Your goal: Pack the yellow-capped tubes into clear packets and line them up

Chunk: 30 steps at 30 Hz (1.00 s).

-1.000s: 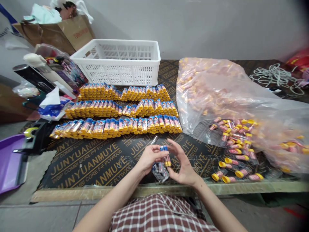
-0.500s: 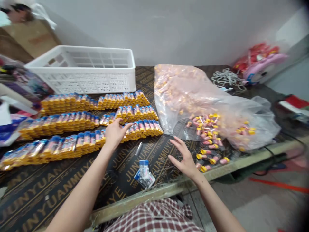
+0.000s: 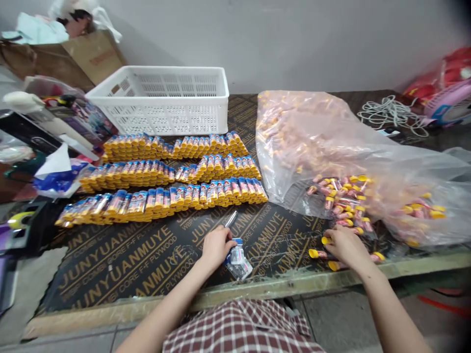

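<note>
My left hand [image 3: 216,247] is closed at a small pile of clear plastic sleeves [image 3: 241,264] with blue and white print, its thumb and fingertips pinching at the pile's upper left edge. Just above that hand lies a thin clear strip [image 3: 231,218]. Over to the right, my right hand [image 3: 348,246] is curled around a pink tube whose yellow cap [image 3: 326,240] shows at the fingertips; the rest is hidden by the hand. Another yellow-capped pink tube [image 3: 319,254] lies just below it. Behind that hand are several more loose tubes [image 3: 340,203].
Stacked rows of blue-topped, yellow-ended tubes [image 3: 176,198] run across the left and middle of the table [image 3: 147,260]. A white plastic basket [image 3: 158,115] stands behind them. A large clear bag of tubes [image 3: 309,132] lies at right, with a coiled white cord [image 3: 392,115] beyond it.
My left hand has come down from the front row of tubes to the printed sleeves. My right hand has moved right onto the loose pink tubes and closed. The view has shifted left.
</note>
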Each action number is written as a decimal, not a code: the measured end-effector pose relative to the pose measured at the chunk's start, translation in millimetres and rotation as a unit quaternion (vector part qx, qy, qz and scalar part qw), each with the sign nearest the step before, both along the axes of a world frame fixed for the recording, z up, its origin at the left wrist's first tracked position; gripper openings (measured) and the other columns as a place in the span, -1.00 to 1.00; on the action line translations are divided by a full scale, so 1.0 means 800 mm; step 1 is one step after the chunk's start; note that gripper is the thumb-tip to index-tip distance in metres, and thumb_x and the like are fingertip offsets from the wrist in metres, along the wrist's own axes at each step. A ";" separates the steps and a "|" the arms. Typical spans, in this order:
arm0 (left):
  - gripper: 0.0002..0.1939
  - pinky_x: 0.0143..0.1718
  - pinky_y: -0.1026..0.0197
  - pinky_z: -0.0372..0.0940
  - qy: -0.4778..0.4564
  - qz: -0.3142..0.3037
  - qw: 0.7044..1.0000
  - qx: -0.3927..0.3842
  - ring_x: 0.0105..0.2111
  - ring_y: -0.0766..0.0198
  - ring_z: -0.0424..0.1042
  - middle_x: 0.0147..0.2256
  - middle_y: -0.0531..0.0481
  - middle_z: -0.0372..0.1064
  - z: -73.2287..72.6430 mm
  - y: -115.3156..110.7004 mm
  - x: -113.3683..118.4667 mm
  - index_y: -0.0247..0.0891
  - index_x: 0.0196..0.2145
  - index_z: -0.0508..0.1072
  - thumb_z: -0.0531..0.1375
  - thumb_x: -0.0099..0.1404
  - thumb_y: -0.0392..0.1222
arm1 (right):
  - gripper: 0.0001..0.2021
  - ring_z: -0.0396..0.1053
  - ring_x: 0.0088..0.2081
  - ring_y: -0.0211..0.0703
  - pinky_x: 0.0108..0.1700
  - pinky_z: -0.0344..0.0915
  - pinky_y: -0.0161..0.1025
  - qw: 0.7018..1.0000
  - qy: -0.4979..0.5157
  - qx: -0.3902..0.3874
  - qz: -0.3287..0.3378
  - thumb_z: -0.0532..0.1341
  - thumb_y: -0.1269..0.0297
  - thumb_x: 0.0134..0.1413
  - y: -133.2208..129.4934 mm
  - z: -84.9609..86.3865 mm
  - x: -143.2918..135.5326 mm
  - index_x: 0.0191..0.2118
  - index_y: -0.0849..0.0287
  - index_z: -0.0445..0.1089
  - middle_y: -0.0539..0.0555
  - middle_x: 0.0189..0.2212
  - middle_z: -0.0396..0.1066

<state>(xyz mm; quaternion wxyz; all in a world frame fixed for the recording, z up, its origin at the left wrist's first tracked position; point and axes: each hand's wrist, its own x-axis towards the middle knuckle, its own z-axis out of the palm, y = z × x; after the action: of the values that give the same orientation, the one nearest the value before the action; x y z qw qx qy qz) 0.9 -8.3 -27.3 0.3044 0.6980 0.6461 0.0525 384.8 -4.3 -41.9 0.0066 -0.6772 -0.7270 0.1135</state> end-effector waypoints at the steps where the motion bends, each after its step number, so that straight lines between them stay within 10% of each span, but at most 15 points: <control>1: -0.91 -0.37 0.27 0.09 0.003 0.002 1.000 -0.007 -0.37 0.24 0.37 -0.38 0.01 0.39 0.001 0.000 0.001 -0.21 -0.45 0.44 0.25 0.12 -0.16 | -0.97 0.33 -0.40 -0.04 -0.36 0.17 -0.21 1.000 0.008 0.001 0.002 0.19 0.39 -0.24 0.003 0.001 -0.005 -0.55 0.19 0.38 0.11 -0.52 0.33; 11: -0.91 -0.38 0.27 0.11 -0.004 0.026 1.000 -0.001 -0.37 0.25 0.37 -0.38 0.03 0.37 0.002 -0.007 0.001 -0.21 -0.43 0.43 0.27 0.08 -0.20 | -0.65 0.43 -0.36 -0.17 -0.27 0.35 -0.25 0.923 0.381 0.003 -0.055 0.14 0.20 0.05 0.009 0.029 -0.127 -0.02 0.14 0.27 0.05 -0.34 0.46; 18: -0.90 -0.45 0.32 0.13 -0.163 0.175 0.970 -0.050 -0.54 0.34 0.32 -0.59 0.12 0.33 -0.003 -0.017 -0.007 -0.26 -0.54 0.37 0.26 -0.02 -0.35 | -0.81 0.42 -0.22 -0.12 -0.18 0.36 -0.20 0.857 0.513 -0.015 -0.053 0.21 0.23 0.01 0.002 0.011 -0.192 -0.23 0.14 0.45 0.12 -0.18 0.44; 30: -0.90 -0.42 0.29 0.16 -0.234 0.181 0.955 0.031 -0.49 0.33 0.29 -0.51 0.06 0.33 0.006 -0.039 -0.020 -0.26 -0.58 0.34 0.22 0.01 -0.31 | -0.76 0.43 -0.32 -0.16 -0.24 0.40 -0.21 0.822 0.563 -0.034 -0.082 0.25 0.19 0.01 -0.004 0.011 -0.225 -0.18 0.14 0.45 0.10 -0.27 0.46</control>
<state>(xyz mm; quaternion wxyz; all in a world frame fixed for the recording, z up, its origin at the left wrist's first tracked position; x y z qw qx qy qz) -15.5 -39.2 -22.6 0.4107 0.5469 0.6701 0.2884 205.2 -7.7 -33.4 0.4012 -0.5522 -0.5345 0.4984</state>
